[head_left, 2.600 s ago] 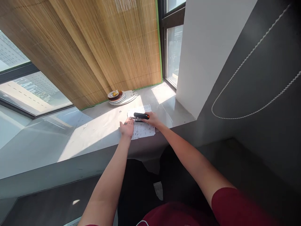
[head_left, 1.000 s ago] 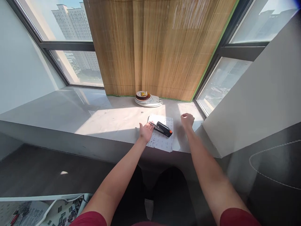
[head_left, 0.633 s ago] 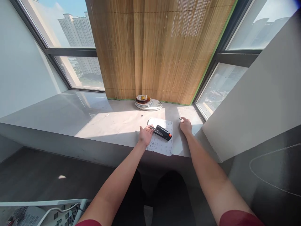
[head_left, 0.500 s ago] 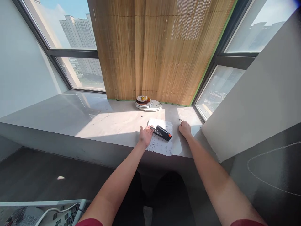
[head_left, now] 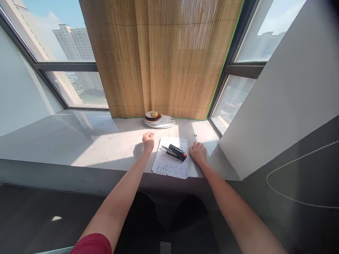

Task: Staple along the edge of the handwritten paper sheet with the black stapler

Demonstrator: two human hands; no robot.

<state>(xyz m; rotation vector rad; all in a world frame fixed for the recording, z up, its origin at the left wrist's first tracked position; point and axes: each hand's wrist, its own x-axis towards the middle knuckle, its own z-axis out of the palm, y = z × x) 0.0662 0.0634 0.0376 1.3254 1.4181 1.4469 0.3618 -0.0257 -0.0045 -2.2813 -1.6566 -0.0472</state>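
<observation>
A black stapler (head_left: pixel 176 152) with an orange-red spot lies opened out on sheets of handwritten paper (head_left: pixel 169 167). The paper is on the pale window ledge (head_left: pixel 119 151), near its front edge. To the left of the paper is my left hand (head_left: pixel 148 143), its fingers curled in; whatever they may pinch is too small to see. My right hand (head_left: pixel 198 153) rests on the ledge at the paper's right edge, fingers bent and close together, their undersides hidden. Small dark bits (head_left: pixel 196 135) lie just beyond it.
A stack of plates (head_left: pixel 156 121) stands at the back of the ledge, below a bamboo blind (head_left: pixel 164 70). Windows flank the blind. A grey wall (head_left: pixel 270 98) slants in on the right, with a hanging beaded cord (head_left: pixel 267 176).
My left hand has left the stapler and moved left, its fingers going from spread to curled. My right hand has drawn back from the small dark bits towards the paper. The view has turned slightly.
</observation>
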